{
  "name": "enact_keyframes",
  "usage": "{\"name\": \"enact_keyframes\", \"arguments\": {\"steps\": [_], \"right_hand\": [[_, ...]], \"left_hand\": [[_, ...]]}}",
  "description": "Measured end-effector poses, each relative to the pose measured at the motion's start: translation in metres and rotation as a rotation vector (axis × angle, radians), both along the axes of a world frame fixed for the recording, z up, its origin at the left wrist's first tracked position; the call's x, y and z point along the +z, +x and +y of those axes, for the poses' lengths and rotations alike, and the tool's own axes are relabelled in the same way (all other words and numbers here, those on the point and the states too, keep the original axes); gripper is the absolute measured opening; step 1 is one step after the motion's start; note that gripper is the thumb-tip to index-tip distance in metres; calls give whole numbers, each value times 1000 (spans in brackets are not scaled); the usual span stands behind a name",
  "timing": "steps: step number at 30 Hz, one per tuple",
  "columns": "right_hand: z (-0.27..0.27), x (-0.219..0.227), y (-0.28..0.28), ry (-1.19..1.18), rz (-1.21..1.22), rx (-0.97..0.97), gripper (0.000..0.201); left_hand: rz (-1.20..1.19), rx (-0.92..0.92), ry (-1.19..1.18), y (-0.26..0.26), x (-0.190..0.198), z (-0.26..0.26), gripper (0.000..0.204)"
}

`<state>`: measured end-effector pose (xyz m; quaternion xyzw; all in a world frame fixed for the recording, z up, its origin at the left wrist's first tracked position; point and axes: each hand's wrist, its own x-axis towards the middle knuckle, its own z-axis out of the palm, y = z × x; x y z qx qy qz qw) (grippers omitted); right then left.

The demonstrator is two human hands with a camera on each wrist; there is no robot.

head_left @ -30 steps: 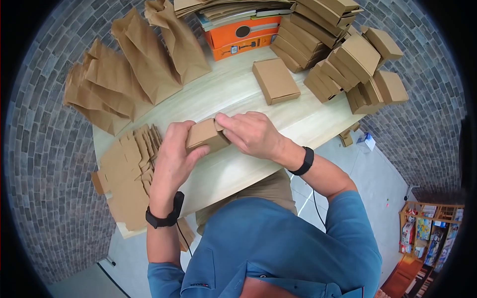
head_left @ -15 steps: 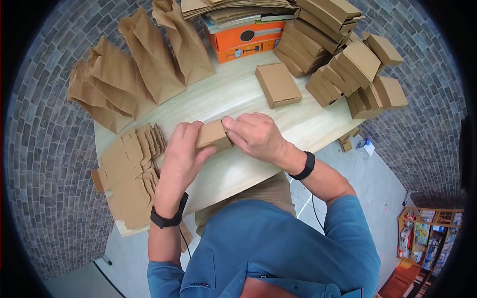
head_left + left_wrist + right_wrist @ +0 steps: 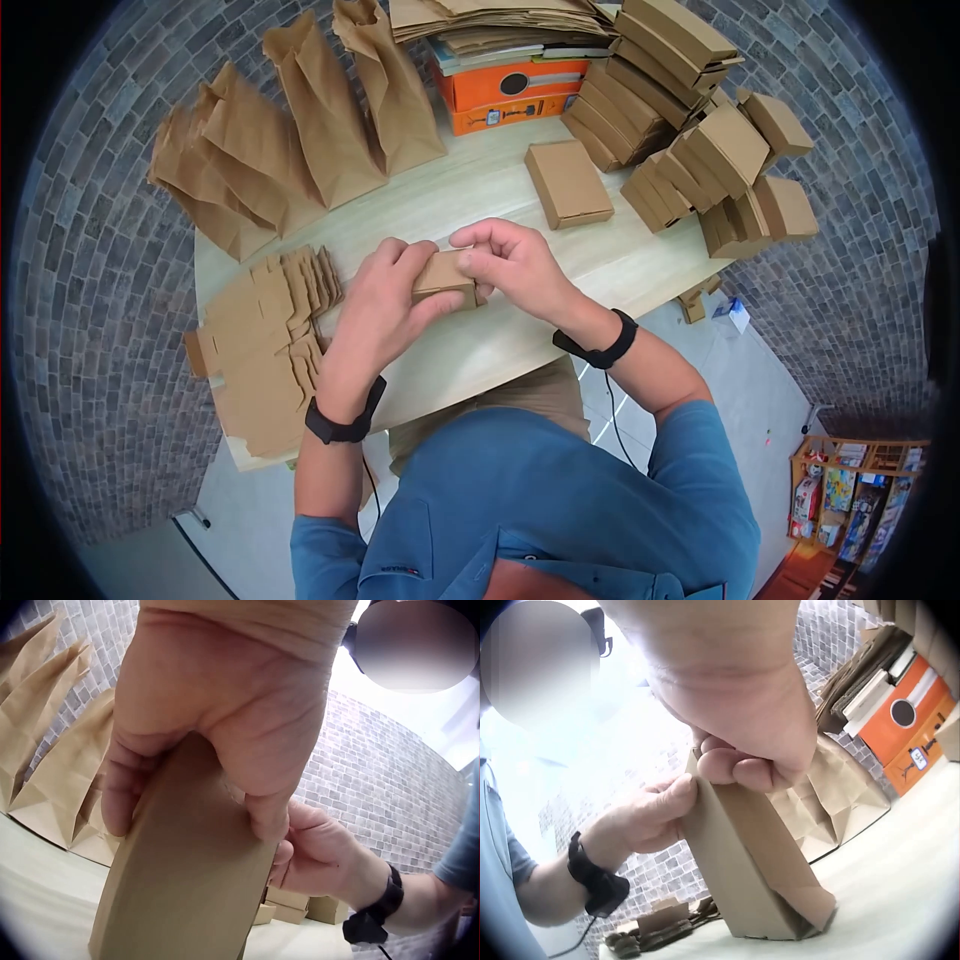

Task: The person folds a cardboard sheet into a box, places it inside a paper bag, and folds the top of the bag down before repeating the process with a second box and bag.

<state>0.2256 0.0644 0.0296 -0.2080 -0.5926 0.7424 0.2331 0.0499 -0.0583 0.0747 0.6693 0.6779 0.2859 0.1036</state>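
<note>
A small brown cardboard box [image 3: 440, 275] is between the two hands over the near part of the table. My left hand [image 3: 385, 305] grips its left end, the thumb on the near side and the fingers over the far side. At the right end, my right hand [image 3: 520, 275] has its thumb on the top edge and other fingers curled down at the end; the index finger is lifted away. In the right wrist view, the box [image 3: 735, 862] shows an open side with a folded-out flap [image 3: 808, 906] at its lower corner. Fingertips [image 3: 718, 766] of the right hand press at its upper edge.
Flat cardboard blanks [image 3: 265, 350] lie stacked at the left, with brown paper bags [image 3: 330, 120] standing behind. An orange box [image 3: 510, 90] carries papers at the back. One closed box [image 3: 568, 185] lies right of centre, near piled cardboard boxes [image 3: 725, 150] along the right edge.
Both hands and the box have shifted slightly right in the head view. The right index finger has lifted from the box's end, and the right wrist has turned.
</note>
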Motion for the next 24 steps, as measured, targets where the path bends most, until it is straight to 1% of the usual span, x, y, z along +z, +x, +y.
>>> {"name": "enact_keyframes", "arguments": {"steps": [1, 3, 4, 7, 9, 10, 12, 13, 14, 15, 16, 17, 18, 19, 21, 22, 23, 24], "right_hand": [[3, -2, -1, 4, -1, 5, 26], [10, -12, 1, -151, 110, 63, 28], [11, -13, 1, -146, 109, 66, 28], [10, -18, 1, -77, 67, 110, 29], [8, -20, -4, 8, 88, 44, 29], [7, -20, -6, 9, 84, 49, 29], [7, -17, -10, 112, 149, -29, 30], [9, -12, -9, 117, 146, -24, 30], [13, -6, -6, 218, 102, -11, 33], [17, -1, -1, 319, 57, 4, 36], [21, 0, 5, 326, 53, 13, 36], [26, 2, 14, 320, 49, 114, 40], [29, 3, 20, 311, 44, 214, 45], [27, 5, 25, 317, 40, 223, 45], [15, 9, 36, 217, -11, 283, 50], [11, 3, 35, 311, 8, 205, 50], [7, 1, 35, 308, 6, 204, 50], [4, 0, 35, 225, -91, 148, 48]], "left_hand": [[-16, -5, -12, -3, -1, 1, 53], [-32, -10, -20, -8, -1, 2, 52], [-61, -8, -29, -9, 0, 2, 52], [-116, -6, -33, -13, -2, 2, 51], [-141, -9, -31, -16, -5, 5, 52], [-189, 3, -30, -19, -8, 7, 52], [-237, 16, -21, -27, -12, 13, 53], [-502, 79, -116, -31, -14, 16, 53], [-768, 141, -209, -36, -18, 18, 55], [-774, 145, -199, -44, -24, 19, 55], [-971, 165, -309, -53, -31, 20, 58], [-1168, 182, -421, -55, -31, 20, 62], [-1211, 204, -435, -53, -30, 18, 61], [-1218, 207, -426, -52, -32, 17, 61], [-1272, 191, -428, -49, -44, 16, 59], [-1277, 193, -429, -44, -51, 16, 59], [-1130, 284, -387, -38, -58, 18, 59], [-980, 368, -345, -34, -64, 20, 59]]}}
